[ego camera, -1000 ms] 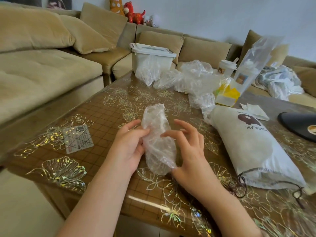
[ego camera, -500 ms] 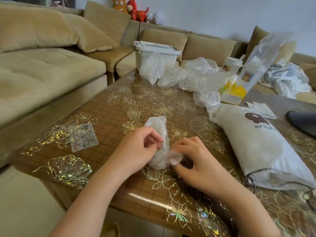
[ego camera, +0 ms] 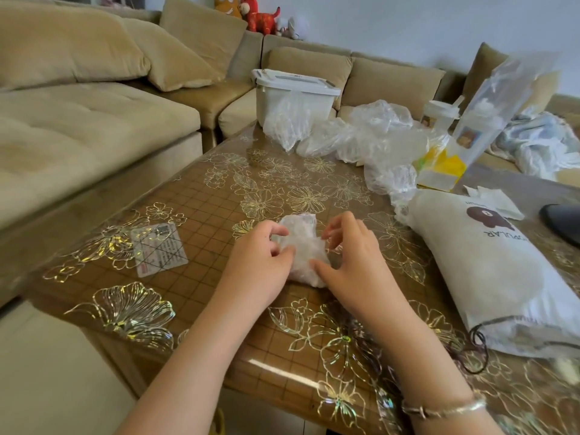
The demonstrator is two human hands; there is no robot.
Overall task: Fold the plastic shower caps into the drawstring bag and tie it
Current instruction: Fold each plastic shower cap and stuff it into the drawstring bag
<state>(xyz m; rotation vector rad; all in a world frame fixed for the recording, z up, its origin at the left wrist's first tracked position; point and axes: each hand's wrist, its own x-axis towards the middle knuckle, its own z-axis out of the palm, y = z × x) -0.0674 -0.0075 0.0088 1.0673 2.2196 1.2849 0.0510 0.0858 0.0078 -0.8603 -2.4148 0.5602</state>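
Pinching folded shower cap (ego camera: pixel 301 249) on table (ego camera: pixel 201 215) | left hand (ego camera: pixel 260 262) grips | right hand (ego camera: pixel 351 262) seemingly pinches too

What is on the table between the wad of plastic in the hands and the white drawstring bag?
In the head view, only bare floral table cover lies between the folded shower cap and the drawstring bag; the right hand overlaps its near part.
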